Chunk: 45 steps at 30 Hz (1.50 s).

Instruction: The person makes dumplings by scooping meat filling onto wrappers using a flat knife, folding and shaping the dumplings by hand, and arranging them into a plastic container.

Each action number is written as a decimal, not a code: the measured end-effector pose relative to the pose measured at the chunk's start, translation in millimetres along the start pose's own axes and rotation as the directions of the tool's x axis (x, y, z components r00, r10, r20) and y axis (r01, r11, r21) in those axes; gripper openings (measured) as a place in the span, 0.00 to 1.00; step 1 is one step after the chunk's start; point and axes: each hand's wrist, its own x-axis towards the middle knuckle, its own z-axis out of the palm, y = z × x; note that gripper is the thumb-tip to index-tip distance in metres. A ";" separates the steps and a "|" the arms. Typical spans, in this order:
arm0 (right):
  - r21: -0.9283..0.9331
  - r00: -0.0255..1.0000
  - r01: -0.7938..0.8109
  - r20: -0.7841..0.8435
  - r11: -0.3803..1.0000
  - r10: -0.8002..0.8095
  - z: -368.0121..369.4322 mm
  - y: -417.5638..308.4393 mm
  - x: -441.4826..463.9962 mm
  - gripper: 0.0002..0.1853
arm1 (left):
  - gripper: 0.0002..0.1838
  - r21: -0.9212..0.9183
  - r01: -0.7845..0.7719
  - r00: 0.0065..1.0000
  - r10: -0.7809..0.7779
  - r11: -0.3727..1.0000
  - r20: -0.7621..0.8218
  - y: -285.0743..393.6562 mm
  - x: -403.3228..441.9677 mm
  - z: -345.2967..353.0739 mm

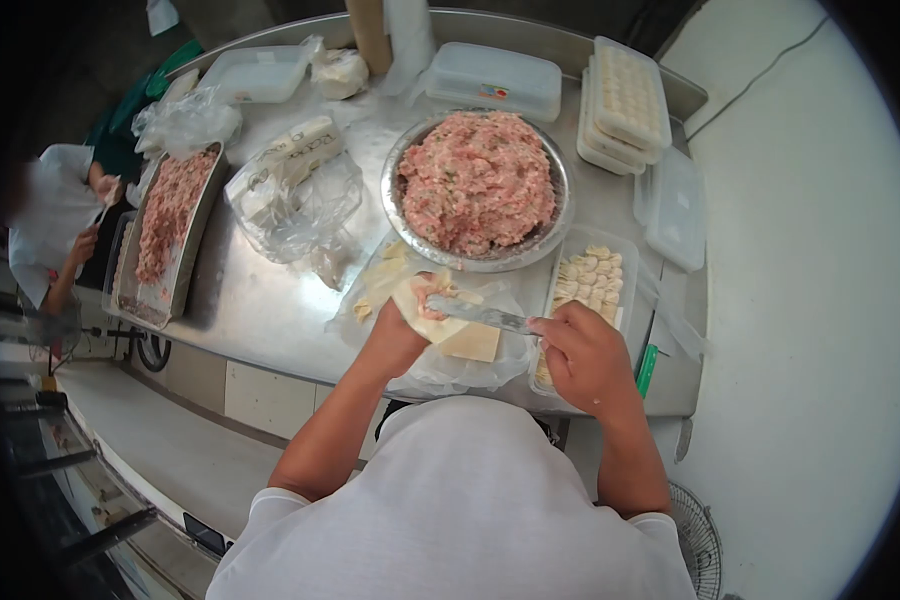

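Pink filling is apparently being spread with the spatula, gripped in the right hand, onto the wrapper held in the left hand near the metal bowl, and steady support seems called for.

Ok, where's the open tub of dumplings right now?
In the head view, the tub sits right of centre, at the lower right of the metal bowl, partly hidden by the right hand.
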 end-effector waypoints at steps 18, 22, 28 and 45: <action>0.662 0.811 -0.452 0.026 0.598 0.585 37.7 34.1 -78.2 0.09 | 0.09 0.204 -0.029 0.953 -0.035 0.979 0.301 -23.5 22.9 126.7; 0.995 0.732 -0.101 0.062 0.018 0.678 51.7 41.4 -77.1 0.14 | 0.12 0.083 -0.007 0.880 -0.033 0.997 0.474 -12.3 21.2 162.3; 0.990 0.704 -0.073 0.136 -0.119 0.697 40.5 91.6 -108.2 0.15 | 0.20 0.236 -0.551 0.562 0.147 0.800 0.814 -3.9 50.8 164.7; 0.439 0.502 -0.643 -0.377 0.627 0.779 61.6 170.6 -131.0 0.19 | 0.20 0.806 -0.524 0.852 0.155 0.277 0.500 -92.3 177.9 213.6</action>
